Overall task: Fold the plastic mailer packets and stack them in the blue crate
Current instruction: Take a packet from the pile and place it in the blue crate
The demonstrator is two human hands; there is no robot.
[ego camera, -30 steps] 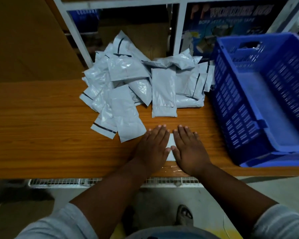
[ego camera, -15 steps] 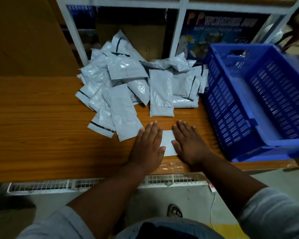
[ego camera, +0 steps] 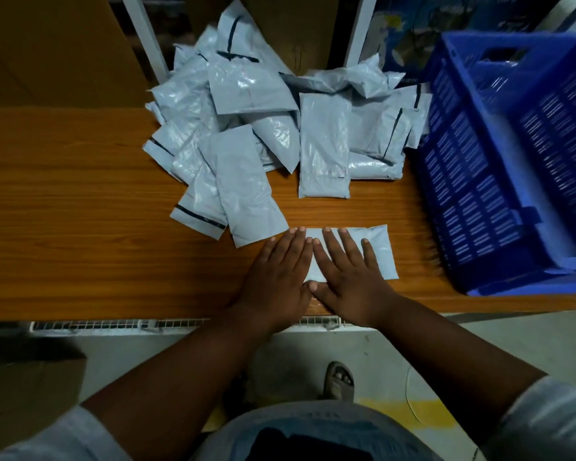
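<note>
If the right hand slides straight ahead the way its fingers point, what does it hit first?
Probably the upright mailer at the front of the pile. The right hand lies flat on the folded packet, fingers aimed up and slightly left, with bare table between.

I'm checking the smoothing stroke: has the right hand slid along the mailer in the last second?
Yes. The right hand has slid rightward along the mailer, toward the blue crate.

Light grey sleeves [ego camera: 546,424] are worn pushed up to about the elbows, the forearms left bare. A pale grey-blue garment [ego camera: 313,434] is seen at the waist, and an open sandal [ego camera: 338,380] is worn on one foot
</note>
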